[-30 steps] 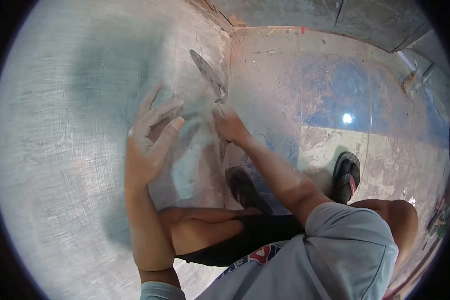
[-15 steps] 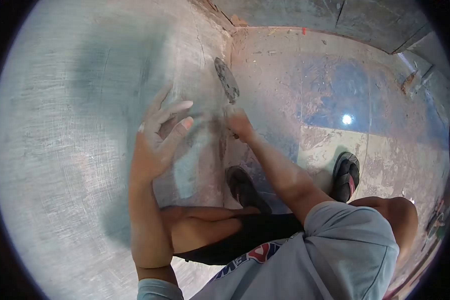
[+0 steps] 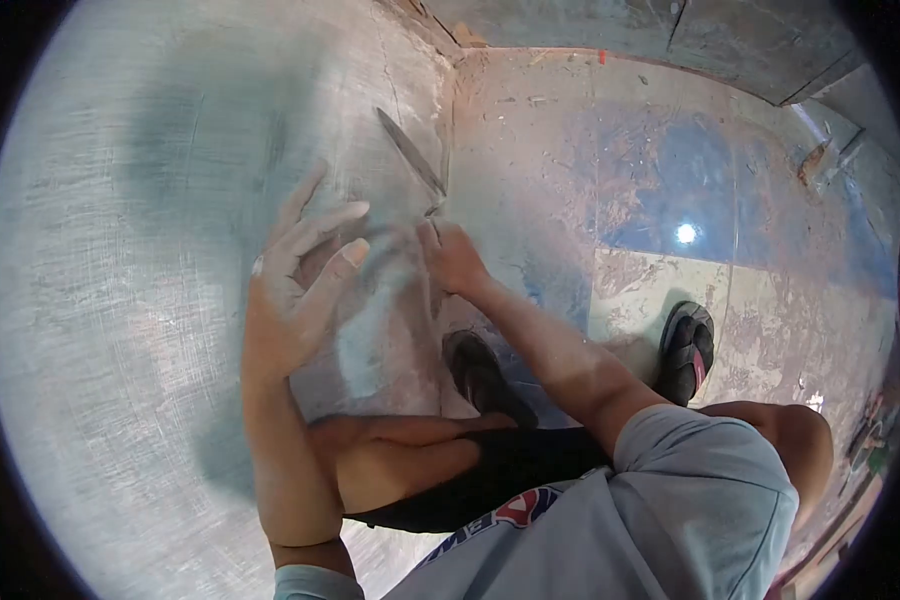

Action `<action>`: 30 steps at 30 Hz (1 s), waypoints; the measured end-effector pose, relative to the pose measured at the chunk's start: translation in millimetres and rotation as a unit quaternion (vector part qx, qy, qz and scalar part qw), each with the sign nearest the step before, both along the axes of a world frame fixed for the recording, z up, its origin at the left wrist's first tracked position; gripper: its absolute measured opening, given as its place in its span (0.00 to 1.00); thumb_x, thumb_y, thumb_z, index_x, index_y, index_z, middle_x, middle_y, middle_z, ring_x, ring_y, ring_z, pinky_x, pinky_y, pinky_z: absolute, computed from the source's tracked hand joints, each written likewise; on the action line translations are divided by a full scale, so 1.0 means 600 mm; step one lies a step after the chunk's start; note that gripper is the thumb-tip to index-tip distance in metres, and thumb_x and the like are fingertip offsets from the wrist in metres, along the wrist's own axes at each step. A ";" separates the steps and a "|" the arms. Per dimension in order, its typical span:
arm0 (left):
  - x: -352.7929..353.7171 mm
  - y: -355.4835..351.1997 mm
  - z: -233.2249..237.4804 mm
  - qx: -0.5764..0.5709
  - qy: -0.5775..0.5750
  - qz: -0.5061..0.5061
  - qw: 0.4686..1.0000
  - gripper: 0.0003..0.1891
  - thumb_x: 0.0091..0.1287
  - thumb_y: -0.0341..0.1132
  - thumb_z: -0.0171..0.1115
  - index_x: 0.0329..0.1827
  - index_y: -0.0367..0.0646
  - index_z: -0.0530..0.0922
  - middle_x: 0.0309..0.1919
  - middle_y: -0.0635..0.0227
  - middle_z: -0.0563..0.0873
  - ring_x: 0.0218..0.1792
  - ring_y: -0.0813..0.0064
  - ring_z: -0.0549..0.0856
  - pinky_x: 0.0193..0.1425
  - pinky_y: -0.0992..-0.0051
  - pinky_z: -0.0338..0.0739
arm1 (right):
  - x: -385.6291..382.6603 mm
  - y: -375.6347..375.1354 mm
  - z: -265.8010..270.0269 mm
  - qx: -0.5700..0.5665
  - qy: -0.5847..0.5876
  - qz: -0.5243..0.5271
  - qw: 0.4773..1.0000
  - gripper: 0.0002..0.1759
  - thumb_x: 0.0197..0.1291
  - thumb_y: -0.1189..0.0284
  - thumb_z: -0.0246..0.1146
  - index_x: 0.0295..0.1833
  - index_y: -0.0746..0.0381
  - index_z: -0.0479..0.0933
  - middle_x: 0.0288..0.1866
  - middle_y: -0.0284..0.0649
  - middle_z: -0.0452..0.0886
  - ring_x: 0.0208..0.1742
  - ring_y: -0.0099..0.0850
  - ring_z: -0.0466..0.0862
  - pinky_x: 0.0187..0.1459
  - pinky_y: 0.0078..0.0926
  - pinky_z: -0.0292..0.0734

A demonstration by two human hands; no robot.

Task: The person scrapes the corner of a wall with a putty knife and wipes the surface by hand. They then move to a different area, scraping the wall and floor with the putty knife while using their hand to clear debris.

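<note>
The right hand (image 3: 452,258) is closed around the handle of a putty knife (image 3: 410,152), fingers curled tight so that the handle itself is hidden; the narrow metal blade juts up and away from the knuckles and lies against the grey plastered wall (image 3: 120,300), close to the seam where the wall meets the floor (image 3: 650,170). The left hand (image 3: 305,285) is empty and spread, its fingers fanned apart and dusted pale with plaster, the palm leaning on the same wall just beside the right hand, the two not touching. The wall shows fine sweeping scratch marks and a darker damp-looking patch above the left hand. The floor is worn, mottled blue and rust-brown with a paler panel, and a bright spot of light reflects off it. The person crouches: a bare knee (image 3: 390,465) sits beneath the left forearm, black shorts (image 3: 530,470) and a grey T-shirt (image 3: 690,510) fill the lower edge, and both feet wear dark sandals, one (image 3: 480,375) near the wall, the other (image 3: 686,350) well apart on the floor
</note>
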State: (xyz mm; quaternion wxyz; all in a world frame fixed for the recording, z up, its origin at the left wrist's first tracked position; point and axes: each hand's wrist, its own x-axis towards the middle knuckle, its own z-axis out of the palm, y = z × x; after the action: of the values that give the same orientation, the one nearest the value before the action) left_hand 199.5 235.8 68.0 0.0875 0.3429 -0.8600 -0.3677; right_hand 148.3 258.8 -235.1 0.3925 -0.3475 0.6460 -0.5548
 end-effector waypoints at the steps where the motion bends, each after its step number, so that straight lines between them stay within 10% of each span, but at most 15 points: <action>1: 0.000 0.000 0.003 0.002 0.006 0.006 1.000 0.17 0.69 0.33 0.67 0.59 0.38 0.84 0.76 0.47 0.68 0.69 0.58 0.78 0.66 0.64 0.79 | 0.002 -0.001 0.004 0.044 -0.070 0.020 0.996 0.18 0.74 0.59 0.52 0.53 0.62 0.77 0.48 0.59 0.83 0.50 0.59 0.83 0.51 0.53 0.78; 5: -0.002 0.000 0.002 0.007 -0.014 -0.001 1.000 0.17 0.69 0.33 0.67 0.59 0.37 0.84 0.76 0.47 0.68 0.69 0.58 0.78 0.66 0.64 0.79 | -0.021 0.028 0.012 0.014 -0.191 0.028 0.981 0.24 0.73 0.58 0.51 0.42 0.70 0.79 0.30 0.56 0.81 0.35 0.49 0.83 0.43 0.46 0.76; 9: 0.004 -0.003 -0.004 0.018 0.015 0.003 1.000 0.17 0.70 0.33 0.67 0.59 0.37 0.84 0.77 0.47 0.67 0.68 0.59 0.78 0.66 0.64 0.79 | -0.003 0.008 0.007 -0.067 -0.039 -0.031 0.996 0.21 0.74 0.61 0.53 0.42 0.70 0.79 0.32 0.58 0.83 0.34 0.52 0.84 0.41 0.48 0.75; 11: 0.001 0.000 0.002 0.013 0.010 0.011 1.000 0.17 0.70 0.32 0.67 0.59 0.37 0.84 0.77 0.47 0.67 0.68 0.59 0.79 0.66 0.65 0.79 | -0.015 0.015 0.011 -0.003 -0.046 -0.001 0.999 0.21 0.74 0.60 0.50 0.40 0.66 0.79 0.43 0.59 0.85 0.45 0.59 0.84 0.48 0.54 0.77; 16: 0.009 -0.005 0.002 0.017 -0.004 -0.021 1.000 0.17 0.71 0.31 0.65 0.61 0.37 0.83 0.78 0.48 0.64 0.71 0.60 0.76 0.69 0.65 0.75 | -0.050 0.038 0.007 0.101 -0.148 0.007 0.984 0.19 0.74 0.60 0.52 0.46 0.67 0.77 0.34 0.62 0.81 0.36 0.60 0.82 0.42 0.54 0.76; 18: 0.009 -0.001 0.005 0.034 -0.009 -0.018 0.999 0.16 0.73 0.29 0.64 0.62 0.37 0.82 0.80 0.50 0.62 0.73 0.62 0.73 0.72 0.65 0.72 | -0.010 0.015 -0.023 -0.052 0.062 -0.057 0.995 0.15 0.71 0.63 0.55 0.48 0.67 0.75 0.37 0.63 0.80 0.41 0.60 0.81 0.44 0.54 0.75; 21: -0.003 0.009 0.014 0.032 -0.022 -0.002 0.999 0.16 0.73 0.30 0.62 0.63 0.37 0.81 0.79 0.50 0.63 0.73 0.63 0.73 0.71 0.66 0.72 | 0.005 -0.006 -0.042 -0.013 0.047 -0.077 0.996 0.16 0.72 0.65 0.51 0.39 0.66 0.77 0.39 0.54 0.85 0.41 0.56 0.84 0.43 0.52 0.77; 23: 0.004 0.005 0.008 0.029 -0.031 -0.003 0.999 0.17 0.74 0.30 0.63 0.63 0.37 0.81 0.79 0.50 0.63 0.73 0.63 0.73 0.71 0.67 0.72 | 0.002 -0.007 -0.118 0.014 0.262 0.053 0.964 0.18 0.75 0.65 0.46 0.40 0.67 0.75 0.39 0.59 0.82 0.42 0.65 0.80 0.43 0.56 0.75; 27: 0.010 0.005 0.008 0.016 0.001 -0.001 1.000 0.17 0.70 0.31 0.67 0.60 0.37 0.84 0.77 0.46 0.67 0.68 0.59 0.78 0.66 0.66 0.79 | -0.001 -0.015 -0.036 0.090 -0.179 -0.055 0.978 0.16 0.75 0.66 0.46 0.40 0.63 0.76 0.38 0.54 0.84 0.32 0.46 0.84 0.37 0.49 0.76; 30: 0.016 0.000 0.005 0.008 0.013 -0.010 1.000 0.17 0.70 0.31 0.67 0.60 0.37 0.83 0.77 0.46 0.66 0.69 0.60 0.78 0.65 0.66 0.80 | 0.029 -0.029 -0.087 -0.046 0.010 -0.139 0.989 0.14 0.74 0.67 0.49 0.40 0.63 0.76 0.40 0.54 0.84 0.31 0.48 0.84 0.36 0.49 0.76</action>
State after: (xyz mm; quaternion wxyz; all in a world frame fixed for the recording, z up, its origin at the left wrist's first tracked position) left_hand 208.9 235.8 71.2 0.0924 0.3306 -0.8592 -0.3795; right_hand 166.0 241.3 -287.2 0.2887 -0.2778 0.6660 -0.6292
